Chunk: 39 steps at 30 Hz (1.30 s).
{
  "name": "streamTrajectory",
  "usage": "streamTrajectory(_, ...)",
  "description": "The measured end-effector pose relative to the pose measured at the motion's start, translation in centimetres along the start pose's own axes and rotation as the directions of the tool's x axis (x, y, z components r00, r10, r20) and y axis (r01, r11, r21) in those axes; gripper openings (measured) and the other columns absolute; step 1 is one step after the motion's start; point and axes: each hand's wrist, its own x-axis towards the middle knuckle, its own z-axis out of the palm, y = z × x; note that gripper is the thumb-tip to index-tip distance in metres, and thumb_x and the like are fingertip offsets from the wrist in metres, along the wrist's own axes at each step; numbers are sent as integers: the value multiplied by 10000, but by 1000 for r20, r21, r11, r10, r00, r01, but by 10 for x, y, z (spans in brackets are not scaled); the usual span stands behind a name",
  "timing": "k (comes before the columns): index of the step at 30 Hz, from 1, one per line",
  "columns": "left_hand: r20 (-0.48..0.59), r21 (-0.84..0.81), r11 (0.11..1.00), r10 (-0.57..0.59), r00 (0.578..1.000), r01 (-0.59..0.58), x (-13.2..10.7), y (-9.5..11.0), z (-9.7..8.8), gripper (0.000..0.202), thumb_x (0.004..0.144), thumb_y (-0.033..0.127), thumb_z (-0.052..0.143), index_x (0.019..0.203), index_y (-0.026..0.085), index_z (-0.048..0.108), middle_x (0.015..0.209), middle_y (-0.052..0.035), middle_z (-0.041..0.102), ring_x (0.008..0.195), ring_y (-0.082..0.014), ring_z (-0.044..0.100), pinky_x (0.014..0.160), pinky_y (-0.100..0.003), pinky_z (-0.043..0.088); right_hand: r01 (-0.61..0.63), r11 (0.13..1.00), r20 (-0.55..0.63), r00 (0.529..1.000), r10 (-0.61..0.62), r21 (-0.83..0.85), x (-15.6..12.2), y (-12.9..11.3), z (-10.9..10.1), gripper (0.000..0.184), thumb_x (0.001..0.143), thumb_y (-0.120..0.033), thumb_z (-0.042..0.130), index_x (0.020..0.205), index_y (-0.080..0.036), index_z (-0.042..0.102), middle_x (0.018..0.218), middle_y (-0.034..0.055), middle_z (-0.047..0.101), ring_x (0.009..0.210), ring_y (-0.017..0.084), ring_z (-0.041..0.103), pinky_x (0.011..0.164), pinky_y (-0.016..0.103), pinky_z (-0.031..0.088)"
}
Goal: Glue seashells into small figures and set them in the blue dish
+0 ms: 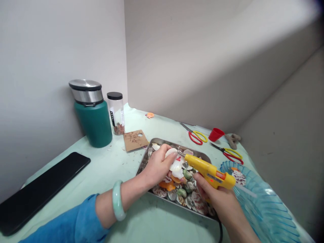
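Pinched in my left hand point(158, 165) is a white seashell point(171, 153), held above a metal tray point(155, 140) of shells. White and orange shell pieces point(177, 166) with a red mark hang just under those fingers; whether they are joined to the held shell I cannot tell. My right hand point(219, 199) grips a yellow hot glue gun point(207, 168), its nozzle pointing left and close to the white shell. Mixed shells point(181, 193), striped, green and orange, fill the tray below both hands. The glue gun's trigger is mostly hidden by my right hand.
Behind the tray lie two pairs of scissors point(196, 135) point(230, 155) and a red cup point(216, 134). A blue ribbed dish point(270, 206) is at right. On the left stand a green bottle point(93, 123), a clear jar point(117, 114), brown card point(135, 140) and a black slab point(45, 189).
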Motion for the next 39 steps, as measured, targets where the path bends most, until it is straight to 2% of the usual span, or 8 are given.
streamTrajectory(3,14,2,1000,-15,1000,15,-1,1,0,252,849,443,512,885,194,496,583,36,546,404,-90,462,383,-188,359,-50,999,27,998,50,-4,-1,-1,1,331,653,-517,656,558,-212,573,450,-10,546,452,178,528,442,289,388)
streamTrajectory(10,-74,-17,1000,9,997,-11,1,2,0,217,866,418,497,865,202,475,541,59,497,392,-79,423,394,-182,336,-66,998,12,998,66,6,-1,1,0,344,646,-506,676,767,-186,704,480,12,602,586,246,628,454,292,408)
streamTrajectory(14,-124,-66,998,16,992,-24,5,-5,-2,234,857,436,507,862,204,480,542,62,489,398,-81,427,397,-181,326,-80,997,82,993,81,-9,2,6,-4,305,622,-473,700,747,-195,716,503,14,630,573,243,628,444,289,418)
streamTrajectory(18,-160,-111,994,-31,987,13,9,-7,-3,224,851,420,520,863,202,470,536,68,479,380,-68,392,386,-176,301,-96,995,145,985,98,-23,5,12,-7,290,617,-476,708,716,-204,699,550,15,658,552,224,615,462,288,438)
streamTrajectory(25,-72,-188,980,-77,994,63,6,2,1,168,872,347,489,818,199,432,471,81,441,349,-54,326,351,-161,223,-99,995,105,989,99,-12,4,13,-7,290,643,-482,698,630,-194,669,503,14,623,507,204,581,432,278,399)
streamTrajectory(30,-104,-224,972,-91,990,66,6,2,1,178,870,354,496,826,198,422,457,91,413,343,-46,293,344,-154,207,-94,995,163,982,98,-35,3,10,-7,293,628,-487,712,703,-205,694,512,3,623,517,206,582,435,278,393)
streamTrajectory(39,-62,-242,965,-118,991,99,7,-1,0,179,876,349,487,825,194,412,472,83,414,352,-43,286,343,-156,188,-98,993,151,983,108,-73,1,5,-7,303,618,-506,711,619,-208,659,483,-4,609,472,194,565,432,283,418)
